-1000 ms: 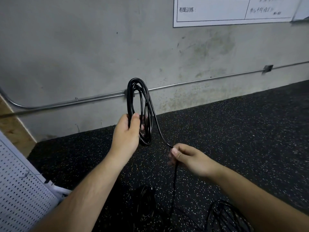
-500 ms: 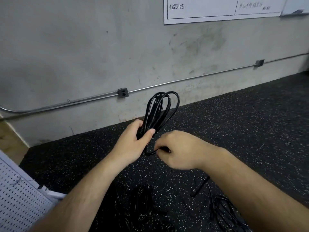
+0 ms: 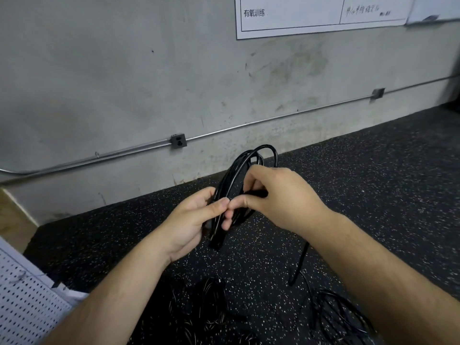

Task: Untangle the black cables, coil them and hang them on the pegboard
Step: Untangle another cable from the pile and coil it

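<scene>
Black cable coil held upright above the floor. Left hand grips its lower bundle; right hand pinches a strand beside it. The thumbs touch.

The pegboard runs off the left edge.

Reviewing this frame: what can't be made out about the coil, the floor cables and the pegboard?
Head view only.
coil: its middle hidden behind the left hand and right hand.
floor cables: cut off by the bottom edge.
pegboard: mostly cut off by the left edge.
</scene>
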